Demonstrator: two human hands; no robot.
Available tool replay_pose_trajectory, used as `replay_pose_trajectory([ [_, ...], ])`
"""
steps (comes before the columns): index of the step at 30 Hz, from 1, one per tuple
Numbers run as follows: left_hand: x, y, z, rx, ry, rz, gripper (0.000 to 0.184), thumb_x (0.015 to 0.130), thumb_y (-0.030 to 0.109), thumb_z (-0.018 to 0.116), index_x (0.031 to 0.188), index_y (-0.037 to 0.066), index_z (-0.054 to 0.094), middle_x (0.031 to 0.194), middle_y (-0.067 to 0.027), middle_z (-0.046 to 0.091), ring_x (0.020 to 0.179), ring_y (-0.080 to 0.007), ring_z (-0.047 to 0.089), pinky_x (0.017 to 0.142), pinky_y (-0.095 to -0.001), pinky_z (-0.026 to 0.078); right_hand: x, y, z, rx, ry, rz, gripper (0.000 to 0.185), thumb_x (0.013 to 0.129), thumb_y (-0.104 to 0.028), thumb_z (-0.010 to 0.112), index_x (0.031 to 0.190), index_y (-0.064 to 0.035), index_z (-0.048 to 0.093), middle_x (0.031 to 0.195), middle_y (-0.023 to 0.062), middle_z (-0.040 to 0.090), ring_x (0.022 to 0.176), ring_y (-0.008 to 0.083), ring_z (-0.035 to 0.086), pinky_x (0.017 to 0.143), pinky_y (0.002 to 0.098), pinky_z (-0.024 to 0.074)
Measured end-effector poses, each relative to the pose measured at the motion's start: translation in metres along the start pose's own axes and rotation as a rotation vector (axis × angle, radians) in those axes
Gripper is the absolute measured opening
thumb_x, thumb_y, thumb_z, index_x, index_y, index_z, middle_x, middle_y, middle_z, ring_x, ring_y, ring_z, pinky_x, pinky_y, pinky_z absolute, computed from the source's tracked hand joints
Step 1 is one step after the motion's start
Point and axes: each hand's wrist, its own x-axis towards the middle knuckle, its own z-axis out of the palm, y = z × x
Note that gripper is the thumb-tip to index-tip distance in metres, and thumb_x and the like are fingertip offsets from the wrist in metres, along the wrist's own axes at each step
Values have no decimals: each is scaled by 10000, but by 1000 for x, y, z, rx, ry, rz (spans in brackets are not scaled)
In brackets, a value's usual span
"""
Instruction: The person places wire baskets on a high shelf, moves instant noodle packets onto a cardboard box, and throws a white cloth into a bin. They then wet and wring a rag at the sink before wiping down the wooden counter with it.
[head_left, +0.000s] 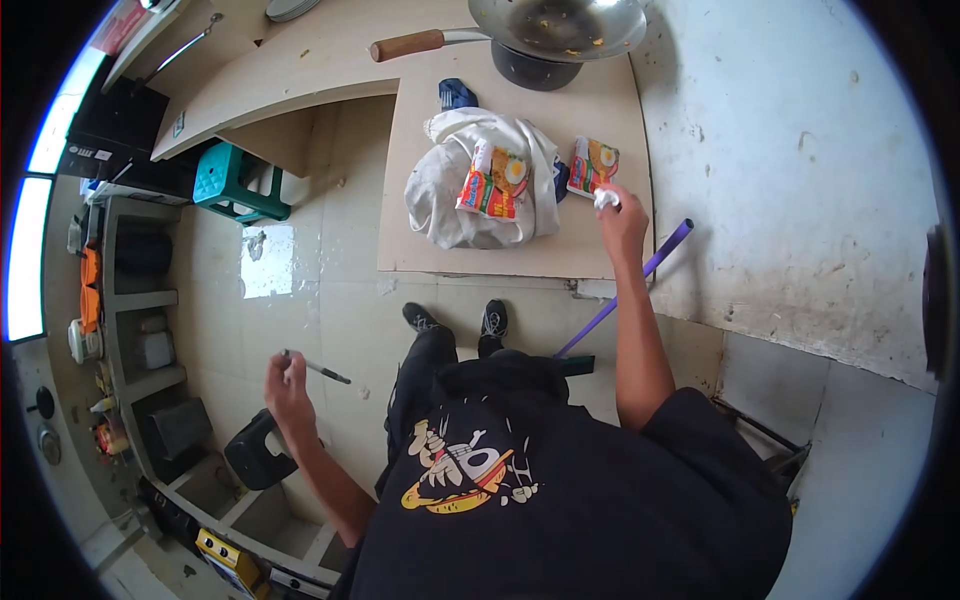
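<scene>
Out over the floor on the left, my left hand (290, 388) is closed round a dark pen-like stick (328, 373). My right hand (624, 220) pinches a small crumpled white piece (606, 198) above the right part of the table, just below a noodle packet (594, 166). A second noodle packet (496, 180), red and white with an egg picture, lies on a bunched whitish cloth bag (437, 190). Both packets and the bag rest on the light wooden table (420, 258). Dark blue cloth shows at the bag's top and right side.
A wok (560, 25) with a wooden handle sits on a dark base at the table's far end. A purple pole (625, 288) leans by the right table edge. A green stool (235, 182) and black case (258, 452) stand left, near shelves (150, 299).
</scene>
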Motion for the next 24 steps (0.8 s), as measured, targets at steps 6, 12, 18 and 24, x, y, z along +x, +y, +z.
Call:
replay_pose_trajectory([
  [6,-15,42,33,47,-202,251,150,781,-42,683,905,-21,602,1235,-156,578,1085,-245,599,904,-363,489,-54,-130,30,449,-442,-529,336,846,-74,536,1157,4,636,956,138,599,880,257,564,826,324,459],
  [12,-10,94,73,150,-386,492,176,714,4,754,852,13,644,1186,-143,622,1021,-316,629,841,-390,507,-143,-213,78,632,-866,-245,229,861,-122,661,1053,-17,593,766,88,603,705,203,603,694,326,489],
  [18,16,57,18,144,-307,461,139,726,-21,732,831,-15,641,1084,-142,637,972,-315,629,807,-378,512,-78,-170,97,124,-116,-441,385,834,-217,676,1143,-28,545,1135,197,563,1086,382,523,921,424,436],
  [24,38,-23,-63,230,-158,312,122,750,-49,694,845,-38,618,1088,-138,633,907,-295,642,773,-350,518,-10,-91,164,-175,-129,86,1058,655,-551,732,1457,-35,275,1377,362,282,1284,492,349,1052,472,343],
])
